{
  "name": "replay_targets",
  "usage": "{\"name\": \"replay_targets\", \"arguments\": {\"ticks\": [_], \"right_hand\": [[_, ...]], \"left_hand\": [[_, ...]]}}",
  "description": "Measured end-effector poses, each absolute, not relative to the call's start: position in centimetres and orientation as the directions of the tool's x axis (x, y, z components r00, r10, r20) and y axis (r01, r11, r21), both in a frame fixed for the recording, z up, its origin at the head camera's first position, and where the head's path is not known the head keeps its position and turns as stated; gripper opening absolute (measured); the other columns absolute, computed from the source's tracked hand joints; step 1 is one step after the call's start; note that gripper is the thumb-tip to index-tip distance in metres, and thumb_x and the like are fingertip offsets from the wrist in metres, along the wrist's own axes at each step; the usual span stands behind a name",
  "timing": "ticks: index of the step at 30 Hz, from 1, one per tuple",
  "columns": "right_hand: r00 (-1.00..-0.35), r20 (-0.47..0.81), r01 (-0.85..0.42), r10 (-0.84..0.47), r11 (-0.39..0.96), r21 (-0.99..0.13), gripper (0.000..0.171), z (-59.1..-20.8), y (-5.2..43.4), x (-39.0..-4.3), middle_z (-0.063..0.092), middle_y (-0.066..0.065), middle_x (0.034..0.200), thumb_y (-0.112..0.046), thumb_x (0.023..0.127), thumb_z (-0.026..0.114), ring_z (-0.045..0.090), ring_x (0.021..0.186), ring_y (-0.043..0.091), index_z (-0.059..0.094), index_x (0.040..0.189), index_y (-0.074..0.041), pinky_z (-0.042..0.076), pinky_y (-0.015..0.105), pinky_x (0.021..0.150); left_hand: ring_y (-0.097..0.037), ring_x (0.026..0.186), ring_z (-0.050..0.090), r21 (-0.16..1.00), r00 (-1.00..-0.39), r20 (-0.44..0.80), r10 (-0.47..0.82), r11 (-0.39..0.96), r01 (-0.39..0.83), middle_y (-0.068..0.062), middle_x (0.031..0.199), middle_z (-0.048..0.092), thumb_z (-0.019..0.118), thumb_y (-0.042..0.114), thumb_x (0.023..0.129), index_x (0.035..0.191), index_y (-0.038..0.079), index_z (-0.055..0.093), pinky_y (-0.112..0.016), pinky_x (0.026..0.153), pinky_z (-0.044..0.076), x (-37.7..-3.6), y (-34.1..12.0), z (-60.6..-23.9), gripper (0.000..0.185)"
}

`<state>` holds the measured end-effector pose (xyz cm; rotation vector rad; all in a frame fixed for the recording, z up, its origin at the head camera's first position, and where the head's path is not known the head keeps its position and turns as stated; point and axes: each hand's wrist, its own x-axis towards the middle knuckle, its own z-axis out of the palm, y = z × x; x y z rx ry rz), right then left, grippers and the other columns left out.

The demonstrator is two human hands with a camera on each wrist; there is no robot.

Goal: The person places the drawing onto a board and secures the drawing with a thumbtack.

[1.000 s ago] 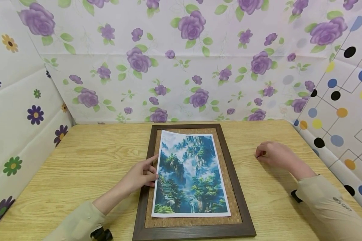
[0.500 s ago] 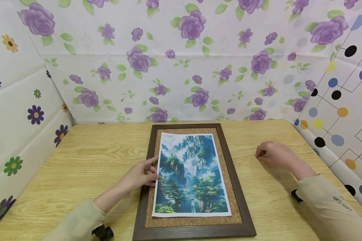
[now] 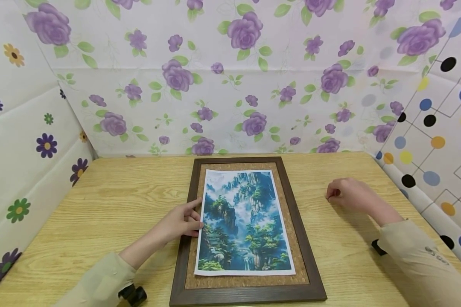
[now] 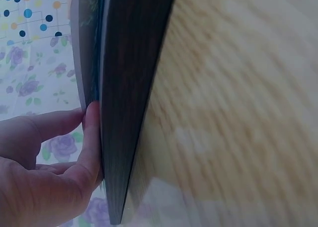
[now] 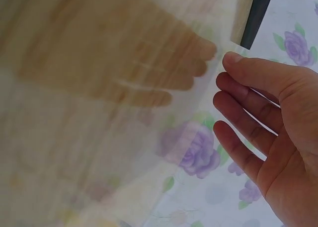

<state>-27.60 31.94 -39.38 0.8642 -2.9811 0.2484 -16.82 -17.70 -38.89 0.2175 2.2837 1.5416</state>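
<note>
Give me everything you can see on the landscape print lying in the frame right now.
The landscape print is a thin paper sheet with a white border, showing blue-green misty cliffs, trees and a small waterfall. It lies flat, portrait way up, on the cork backing inside the dark wooden frame, which sits on the wooden table. Cork shows on all four sides. The left hand rests over the frame's left rail, fingertips touching the print's left edge. The right hand is well clear of it.

My light wooden table (image 3: 100, 213) with its pale yellow grain carries a dark brown wooden picture frame (image 3: 311, 273) lying flat near the middle. Its cork backing holds a blue-green mountain landscape print (image 3: 243, 221). A small black object (image 3: 132, 295) sits by the table's near edge.
</note>
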Motion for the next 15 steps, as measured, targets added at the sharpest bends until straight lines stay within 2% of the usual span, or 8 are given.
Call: {"name": "replay_targets", "arguments": {"ticks": [9,15], "right_hand": [[-0.817,0.128,-0.574,-0.562,0.813,-0.095,0.014,-38.2,31.6,-27.9,0.067,-0.010,0.079,-0.012,0.081,0.080,0.062,0.074,0.006,0.071,0.081,-0.022,0.054,0.027,0.065],[-0.795,0.161,-0.599,-0.585,0.798,-0.061,0.014,-37.6,31.3,-28.4,0.067,-0.010,0.078,-0.011,0.080,0.081,0.063,0.075,0.007,0.071,0.080,-0.021,0.055,0.029,0.067]], "left_hand": [[-0.021,0.091,0.069,0.919,-0.893,-0.234,0.385,0.388,-0.074,-0.015,0.101,0.059,0.061,0.005,0.096,0.158,-0.001,0.014,-0.037,0.081,0.062,-17.0,-18.1,-38.7,0.078],[-0.020,0.090,0.070,0.911,-0.894,-0.258,0.367,0.402,-0.098,-0.014,0.101,0.060,0.061,0.005,0.096,0.157,-0.002,0.014,-0.037,0.082,0.062,-17.1,-18.0,-38.6,0.077]]}}
